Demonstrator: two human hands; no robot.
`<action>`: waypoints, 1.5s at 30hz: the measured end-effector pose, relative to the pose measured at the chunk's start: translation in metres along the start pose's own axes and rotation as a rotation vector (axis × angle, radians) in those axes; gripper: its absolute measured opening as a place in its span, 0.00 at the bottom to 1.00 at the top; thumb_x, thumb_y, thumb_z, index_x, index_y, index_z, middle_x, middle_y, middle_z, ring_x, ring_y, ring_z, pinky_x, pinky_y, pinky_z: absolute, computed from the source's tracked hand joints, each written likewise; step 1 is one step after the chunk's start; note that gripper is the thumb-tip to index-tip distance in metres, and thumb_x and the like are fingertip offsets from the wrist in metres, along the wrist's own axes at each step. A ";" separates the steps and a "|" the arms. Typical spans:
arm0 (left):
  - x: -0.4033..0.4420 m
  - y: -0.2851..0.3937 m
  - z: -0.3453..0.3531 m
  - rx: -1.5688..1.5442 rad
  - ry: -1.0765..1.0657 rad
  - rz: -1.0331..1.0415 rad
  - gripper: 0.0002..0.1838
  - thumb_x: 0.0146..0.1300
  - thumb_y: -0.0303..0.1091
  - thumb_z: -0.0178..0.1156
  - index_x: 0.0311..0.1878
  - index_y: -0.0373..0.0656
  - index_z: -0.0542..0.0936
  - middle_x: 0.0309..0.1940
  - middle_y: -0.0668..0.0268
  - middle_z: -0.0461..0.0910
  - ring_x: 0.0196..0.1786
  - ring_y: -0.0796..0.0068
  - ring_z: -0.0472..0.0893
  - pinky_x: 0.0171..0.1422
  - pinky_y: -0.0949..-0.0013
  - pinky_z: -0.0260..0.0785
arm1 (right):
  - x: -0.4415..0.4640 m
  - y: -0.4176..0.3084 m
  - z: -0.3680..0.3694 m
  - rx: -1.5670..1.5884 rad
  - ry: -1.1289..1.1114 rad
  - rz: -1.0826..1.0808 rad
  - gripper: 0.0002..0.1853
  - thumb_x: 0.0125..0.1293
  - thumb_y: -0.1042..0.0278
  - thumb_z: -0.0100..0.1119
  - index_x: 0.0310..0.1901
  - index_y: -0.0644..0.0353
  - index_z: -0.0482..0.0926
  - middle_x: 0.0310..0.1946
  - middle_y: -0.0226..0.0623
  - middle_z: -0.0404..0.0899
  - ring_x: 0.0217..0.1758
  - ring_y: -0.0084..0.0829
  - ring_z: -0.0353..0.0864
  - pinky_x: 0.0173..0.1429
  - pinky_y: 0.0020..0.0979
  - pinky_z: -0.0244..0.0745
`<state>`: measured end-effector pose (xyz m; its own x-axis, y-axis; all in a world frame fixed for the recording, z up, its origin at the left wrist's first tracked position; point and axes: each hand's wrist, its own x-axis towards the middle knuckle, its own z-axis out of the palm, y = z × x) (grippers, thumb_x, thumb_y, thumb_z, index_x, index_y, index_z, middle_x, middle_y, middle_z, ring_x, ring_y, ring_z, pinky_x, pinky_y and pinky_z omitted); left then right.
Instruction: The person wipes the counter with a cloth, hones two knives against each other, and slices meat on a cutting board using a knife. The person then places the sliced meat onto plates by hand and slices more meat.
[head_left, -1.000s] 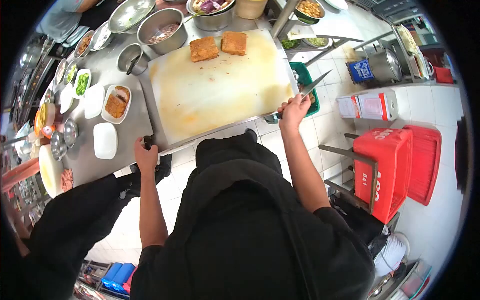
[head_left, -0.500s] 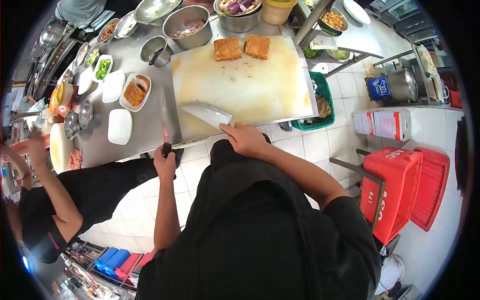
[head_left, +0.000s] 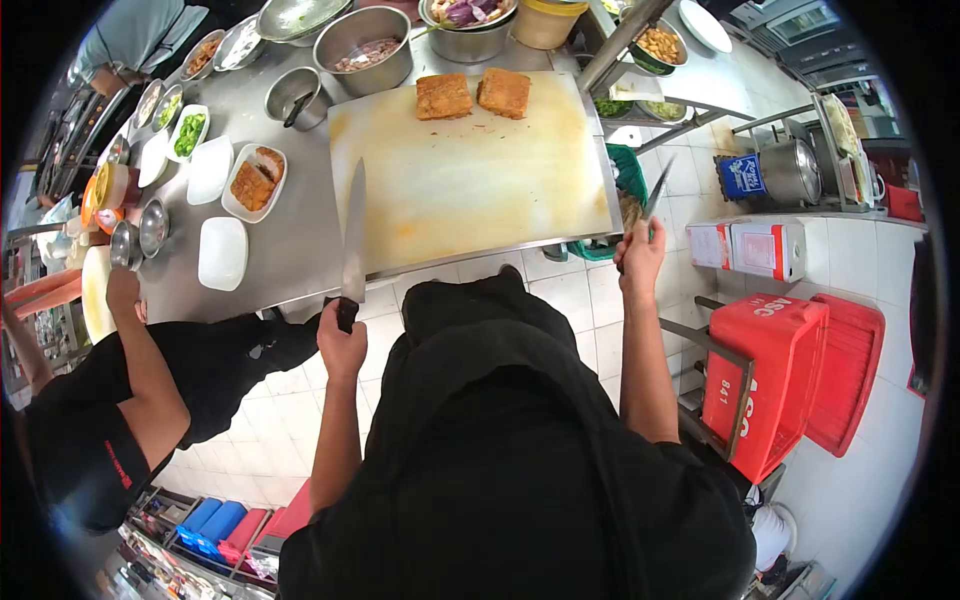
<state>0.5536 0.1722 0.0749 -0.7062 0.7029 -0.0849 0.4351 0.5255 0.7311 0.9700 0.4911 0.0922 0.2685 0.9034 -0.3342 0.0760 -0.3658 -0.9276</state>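
My left hand [head_left: 343, 345] is closed round the dark handle of a long knife [head_left: 355, 225], its blade pointing up along the cutting board's left edge. Out past the board's right side, my right hand [head_left: 642, 258] grips a broad-bladed knife [head_left: 656, 190], seen nearly edge-on above a green basket [head_left: 628, 172]. Two browned, crusted blocks of food [head_left: 444, 97], [head_left: 504, 93] lie side by side at the far edge of the white cutting board [head_left: 470, 190]. A few crumbs lie near them.
Left of the board are a white dish with browned pieces [head_left: 256, 186], white dishes [head_left: 222, 254] and metal bowls [head_left: 154, 228]. A deep pot [head_left: 364, 52] stands behind. Another person's hand [head_left: 124, 288] is at the far left. A red crate [head_left: 762, 385] sits at right.
My right hand has carried its knife from the board's near edge rightward, beyond the board. My left knife now points up steadily. Crumbs mid-board have gone. The other person's hand has lowered.
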 end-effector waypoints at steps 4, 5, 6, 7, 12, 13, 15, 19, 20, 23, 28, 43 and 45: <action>0.001 -0.002 0.008 0.110 -0.029 0.042 0.28 0.54 0.26 0.63 0.62 0.34 0.79 0.51 0.45 0.85 0.54 0.43 0.86 0.64 0.52 0.78 | -0.044 -0.046 0.038 0.420 0.106 -0.126 0.23 0.85 0.62 0.48 0.75 0.51 0.56 0.38 0.31 0.73 0.24 0.22 0.71 0.23 0.28 0.73; 0.001 -0.002 0.008 0.142 -0.037 0.026 0.28 0.55 0.27 0.63 0.63 0.34 0.78 0.53 0.45 0.85 0.55 0.43 0.85 0.65 0.51 0.77 | -0.046 -0.038 0.048 0.437 0.073 -0.134 0.25 0.85 0.63 0.47 0.76 0.49 0.53 0.38 0.31 0.73 0.24 0.22 0.70 0.23 0.28 0.72; 0.003 0.000 0.009 0.172 -0.048 0.012 0.29 0.55 0.27 0.63 0.63 0.34 0.78 0.54 0.45 0.84 0.57 0.42 0.85 0.65 0.51 0.77 | -0.048 -0.021 0.061 0.438 0.044 -0.086 0.24 0.85 0.63 0.47 0.75 0.50 0.55 0.36 0.30 0.72 0.24 0.21 0.69 0.23 0.27 0.71; 0.004 0.002 0.010 0.200 -0.060 -0.001 0.30 0.55 0.28 0.63 0.64 0.35 0.77 0.55 0.45 0.84 0.58 0.42 0.84 0.66 0.50 0.76 | -0.049 -0.008 0.069 0.439 0.017 -0.040 0.22 0.84 0.63 0.47 0.74 0.50 0.57 0.35 0.29 0.70 0.25 0.20 0.68 0.23 0.26 0.70; 0.008 -0.010 0.011 0.255 -0.073 0.026 0.30 0.58 0.30 0.64 0.67 0.35 0.76 0.58 0.46 0.83 0.60 0.43 0.84 0.68 0.51 0.76 | -0.070 0.011 0.058 -0.283 -0.194 -0.581 0.23 0.80 0.66 0.54 0.73 0.57 0.70 0.44 0.41 0.83 0.39 0.37 0.86 0.40 0.42 0.83; 0.010 -0.008 0.012 0.238 -0.087 0.024 0.30 0.59 0.30 0.64 0.67 0.35 0.76 0.58 0.46 0.83 0.60 0.43 0.83 0.68 0.51 0.76 | -0.080 0.008 0.059 -0.505 -0.212 -0.882 0.24 0.79 0.68 0.56 0.73 0.58 0.73 0.47 0.45 0.86 0.43 0.42 0.89 0.46 0.45 0.85; 0.007 -0.008 0.016 0.224 -0.077 0.000 0.30 0.60 0.31 0.64 0.68 0.35 0.76 0.58 0.46 0.83 0.61 0.44 0.83 0.69 0.51 0.75 | -0.109 -0.001 0.070 -0.601 -0.543 -0.760 0.26 0.74 0.70 0.60 0.73 0.56 0.77 0.57 0.55 0.85 0.55 0.55 0.87 0.60 0.49 0.81; 0.006 -0.009 0.021 0.195 -0.047 0.039 0.29 0.62 0.31 0.65 0.68 0.35 0.76 0.58 0.46 0.83 0.62 0.44 0.83 0.69 0.52 0.75 | -0.127 -0.018 0.121 -0.832 -0.856 -0.604 0.28 0.72 0.69 0.59 0.73 0.47 0.75 0.51 0.57 0.84 0.53 0.59 0.85 0.58 0.54 0.82; 0.005 -0.010 0.021 0.186 -0.049 0.038 0.29 0.62 0.31 0.65 0.68 0.35 0.76 0.59 0.46 0.83 0.62 0.44 0.83 0.70 0.52 0.75 | -0.125 -0.019 0.131 -0.867 -0.871 -0.591 0.28 0.72 0.68 0.59 0.73 0.46 0.74 0.50 0.57 0.84 0.52 0.60 0.85 0.57 0.54 0.82; 0.005 -0.014 0.021 0.179 -0.048 0.041 0.29 0.63 0.30 0.66 0.68 0.35 0.76 0.60 0.45 0.83 0.63 0.43 0.83 0.70 0.53 0.74 | -0.111 -0.006 0.150 -0.800 -0.726 -0.602 0.28 0.72 0.67 0.59 0.74 0.47 0.73 0.46 0.57 0.83 0.49 0.61 0.85 0.56 0.56 0.81; 0.000 -0.017 0.020 0.186 -0.042 0.037 0.29 0.64 0.30 0.67 0.69 0.35 0.76 0.62 0.45 0.82 0.64 0.43 0.82 0.71 0.53 0.74 | -0.075 0.004 0.108 -0.709 -0.526 -0.606 0.27 0.72 0.68 0.59 0.73 0.52 0.74 0.48 0.60 0.84 0.51 0.62 0.85 0.58 0.56 0.79; -0.001 -0.009 0.013 0.136 -0.093 0.053 0.28 0.66 0.30 0.66 0.69 0.37 0.76 0.57 0.45 0.83 0.59 0.43 0.84 0.66 0.51 0.76 | -0.038 -0.022 0.051 0.450 0.065 -0.121 0.25 0.84 0.65 0.47 0.77 0.50 0.55 0.33 0.29 0.71 0.22 0.20 0.69 0.23 0.26 0.70; 0.000 0.000 0.013 0.146 -0.095 0.076 0.28 0.66 0.30 0.66 0.69 0.37 0.76 0.58 0.45 0.83 0.59 0.42 0.84 0.66 0.52 0.76 | -0.041 -0.014 0.061 0.462 0.050 -0.042 0.23 0.85 0.64 0.46 0.75 0.48 0.56 0.34 0.29 0.70 0.21 0.21 0.67 0.22 0.27 0.67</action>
<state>0.5609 0.1786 0.0655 -0.6150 0.7819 -0.1019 0.5667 0.5282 0.6323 0.8990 0.4728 0.1088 0.3210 0.8994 -0.2966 -0.3446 -0.1808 -0.9212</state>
